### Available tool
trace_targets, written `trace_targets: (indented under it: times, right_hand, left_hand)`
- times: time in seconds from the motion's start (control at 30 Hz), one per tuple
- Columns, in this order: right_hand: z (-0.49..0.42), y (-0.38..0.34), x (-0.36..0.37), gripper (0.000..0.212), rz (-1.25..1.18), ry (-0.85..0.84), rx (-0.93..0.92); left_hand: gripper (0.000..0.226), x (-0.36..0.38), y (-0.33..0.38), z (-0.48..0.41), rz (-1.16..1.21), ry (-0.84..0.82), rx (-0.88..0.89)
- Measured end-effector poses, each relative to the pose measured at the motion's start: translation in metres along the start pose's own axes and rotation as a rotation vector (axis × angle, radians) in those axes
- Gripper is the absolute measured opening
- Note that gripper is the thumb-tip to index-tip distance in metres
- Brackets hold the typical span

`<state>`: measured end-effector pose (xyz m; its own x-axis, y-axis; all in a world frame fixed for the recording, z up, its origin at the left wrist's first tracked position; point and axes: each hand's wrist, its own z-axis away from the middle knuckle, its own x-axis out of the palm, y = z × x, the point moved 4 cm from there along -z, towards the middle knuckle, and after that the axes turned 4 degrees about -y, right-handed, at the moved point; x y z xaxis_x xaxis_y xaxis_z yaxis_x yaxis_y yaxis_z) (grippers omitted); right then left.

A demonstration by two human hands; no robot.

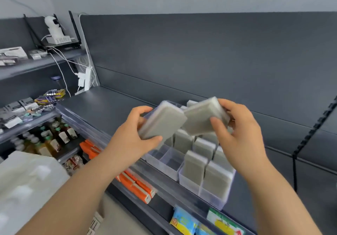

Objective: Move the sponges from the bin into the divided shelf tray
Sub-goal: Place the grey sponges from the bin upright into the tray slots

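Observation:
My left hand (135, 138) grips a grey wrapped sponge (162, 120) by its lower end, tilted over the left side of the tray. My right hand (238, 134) holds a second grey sponge (204, 117) just to the right, the two sponges touching at their edges. Below them the clear divided shelf tray (182, 175) sits on the dark shelf. Several grey sponges (195, 165) stand upright in its right and middle compartments. Its front left compartments (168, 159) hold nothing. The image is blurred by motion.
A white bin (27, 183) shows at the lower left. Orange packs (135, 185) and bottles (52, 138) fill the shelves below. The dark shelf surface (102, 107) stretches left of the tray. A black cable (299, 152) hangs at the right. Snack packets (184, 222) lie below the tray.

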<state>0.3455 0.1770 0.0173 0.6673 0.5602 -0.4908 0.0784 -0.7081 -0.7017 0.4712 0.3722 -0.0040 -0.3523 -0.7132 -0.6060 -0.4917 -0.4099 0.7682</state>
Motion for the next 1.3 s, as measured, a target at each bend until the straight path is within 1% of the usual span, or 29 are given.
trace_targets:
  times: [0.1, 0.23, 0.33, 0.4, 0.47, 0.6, 0.8, 0.9, 1.03, 1.13, 1.2, 1.3]
  right_hand:
    - [-0.042, -0.007, 0.023, 0.034, -0.002, -0.037, -0.049]
    - [-0.079, -0.006, 0.049, 0.036, 0.051, -0.073, -0.072]
    - [-0.09, 0.002, 0.06, 0.039, 0.081, -0.073, -0.053]
    - [-0.092, 0.006, 0.063, 0.039, 0.102, -0.066, -0.031]
    - [-0.092, 0.009, 0.065, 0.04, 0.128, -0.048, -0.001]
    - [-0.087, 0.01, 0.069, 0.041, 0.165, 0.014, 0.07]
    - [-0.07, -0.006, 0.086, 0.041, 0.251, 0.096, 0.198]
    - [-0.057, -0.019, 0.096, 0.042, 0.314, 0.156, 0.252]
    - [-0.031, -0.033, 0.105, 0.045, 0.379, 0.253, 0.325]
    - [-0.01, -0.037, 0.11, 0.046, 0.409, 0.304, 0.351]
    - [0.001, -0.036, 0.113, 0.046, 0.425, 0.3, 0.391]
    - [0.015, -0.032, 0.113, 0.044, 0.432, 0.309, 0.421]
  left_hand:
    - [0.07, -0.012, -0.005, -0.039, -0.125, -0.097, -0.003]
    - [0.083, -0.018, -0.022, -0.08, -0.077, -0.096, -0.001]
    - [0.092, -0.011, -0.031, -0.099, -0.03, -0.143, 0.008]
    - [0.087, -0.006, -0.036, -0.109, -0.011, -0.19, 0.04]
    - [0.077, -0.001, -0.042, -0.117, 0.008, -0.237, 0.075]
    - [0.063, 0.004, -0.054, -0.127, 0.076, -0.326, 0.113]
    - [0.045, -0.009, -0.071, -0.137, 0.166, -0.426, 0.218]
    - [0.045, -0.016, -0.081, -0.141, 0.183, -0.48, 0.284]
    - [0.046, -0.01, -0.095, -0.139, 0.238, -0.59, 0.305]
    - [0.047, 0.003, -0.102, -0.131, 0.262, -0.632, 0.304]
    - [0.049, 0.012, -0.104, -0.124, 0.249, -0.644, 0.333]
    - [0.053, 0.021, -0.103, -0.113, 0.156, -0.678, 0.436]
